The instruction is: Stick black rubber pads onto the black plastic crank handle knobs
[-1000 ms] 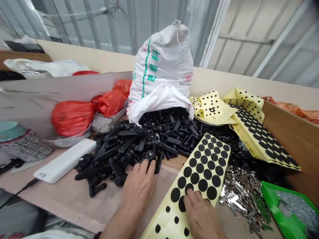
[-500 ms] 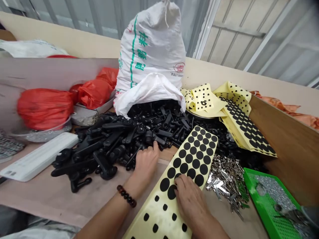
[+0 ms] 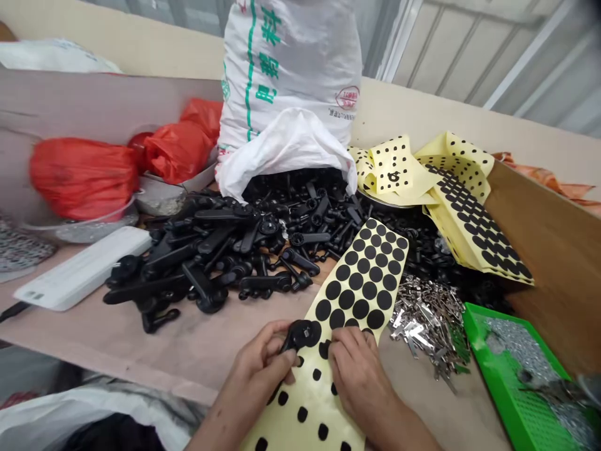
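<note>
Black in colour and round-headed, a plastic lever [image 3: 300, 335] is being gripped by the left hand [image 3: 258, 369]. Thumb and fingers are being closed around its shaft, and its round head is being held just above the near part of a yellow backing sheet [image 3: 350, 294]. This sheet is being supported flat on the brown work surface [image 3: 197, 338] and is carrying rows of black round pads [image 3: 370, 275]; at its near end only small black marks are being shown.

The right hand [image 3: 359, 379] is being rested on the sheet just beside the lever head, with its fingertips [image 3: 334, 343] being pressed at a pad there. Whether a pad is being pinched cannot be told. Both hands are being kept close together, almost meeting at the fingertips.

Beyond the hands, a pile of like black levers [image 3: 225, 250] is being noted, spilling from the mouth of a white liner bag [image 3: 286, 150]. An upright white woven sack [image 3: 291, 69] with green print is being noted directly behind it.

To the right, a heap of small metal clips [image 3: 422, 326] is being observed against the sheet's edge, and a green perforated tray [image 3: 511, 376] is being observed further right, near a wooden side board [image 3: 544, 238]. More yellow pad sheets [image 3: 469, 219] are being recorded draped beyond the clips.

To the left, a white rectangular box [image 3: 79, 269] is being recorded beside the pile, with red plastic bags [image 3: 84, 175] behind it.
</note>
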{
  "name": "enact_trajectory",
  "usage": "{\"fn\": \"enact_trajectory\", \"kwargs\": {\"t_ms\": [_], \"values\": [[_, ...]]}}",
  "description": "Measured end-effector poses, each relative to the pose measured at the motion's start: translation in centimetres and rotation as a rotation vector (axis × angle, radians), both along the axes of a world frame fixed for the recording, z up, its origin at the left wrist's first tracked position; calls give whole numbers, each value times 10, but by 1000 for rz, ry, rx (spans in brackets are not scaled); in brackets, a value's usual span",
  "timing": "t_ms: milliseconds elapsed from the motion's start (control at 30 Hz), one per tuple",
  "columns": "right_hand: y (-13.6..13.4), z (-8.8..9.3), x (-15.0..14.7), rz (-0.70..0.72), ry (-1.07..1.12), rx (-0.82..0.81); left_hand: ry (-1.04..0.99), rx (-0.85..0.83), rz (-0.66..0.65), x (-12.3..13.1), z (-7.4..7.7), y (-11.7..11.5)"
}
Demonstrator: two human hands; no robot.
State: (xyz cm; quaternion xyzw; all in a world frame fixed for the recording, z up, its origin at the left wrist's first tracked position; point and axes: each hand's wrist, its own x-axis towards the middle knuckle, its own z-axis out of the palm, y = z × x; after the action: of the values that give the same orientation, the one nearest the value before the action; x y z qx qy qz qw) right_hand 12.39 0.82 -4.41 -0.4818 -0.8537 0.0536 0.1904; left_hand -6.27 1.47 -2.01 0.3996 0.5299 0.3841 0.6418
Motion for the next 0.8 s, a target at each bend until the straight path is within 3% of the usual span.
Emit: {"fn": "enact_trajectory", "kwargs": {"t_ms": [133, 267, 367, 567, 800], "values": [[-4, 13, 5, 66, 61, -146, -74, -30, 16, 1, 3, 0], [-5, 44, 15, 178, 288, -529, -134, -63, 8, -2, 8, 2], [-4, 57, 22, 124, 567, -751, -117, -56, -34, -2, 10, 3], [5, 55, 18, -22, 1038, -889, -49, -28, -160, 7, 16, 4], [12, 54, 9, -115, 1123, -960, 47, 18, -209, 8, 19, -3]]}}
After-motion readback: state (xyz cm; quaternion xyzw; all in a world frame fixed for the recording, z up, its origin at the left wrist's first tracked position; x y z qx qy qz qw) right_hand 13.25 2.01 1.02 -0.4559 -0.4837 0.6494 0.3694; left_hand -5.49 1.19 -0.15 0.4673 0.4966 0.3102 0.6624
